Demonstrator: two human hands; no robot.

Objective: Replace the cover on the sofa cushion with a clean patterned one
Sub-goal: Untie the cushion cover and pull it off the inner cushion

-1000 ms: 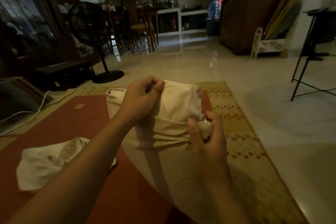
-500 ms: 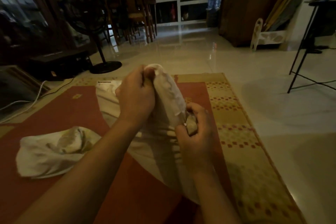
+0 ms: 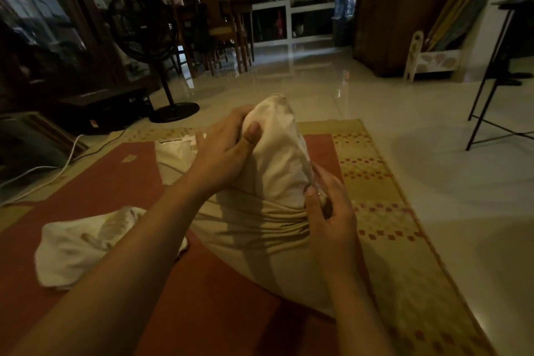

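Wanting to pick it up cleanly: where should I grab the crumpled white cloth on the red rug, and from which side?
I'd pinch the raised ridge of folds along the far edge of the crumpled white cloth, coming from above on its left. It lies slack on the red rug, and the forearm crosses its right end.

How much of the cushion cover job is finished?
About halfway, it seems. A crumpled cloth lies on the rug, maybe the old cover. The left hand grips the top of the cushion while the right hand pinches the beige cover bunched round its middle. The upper half is not covered yet.
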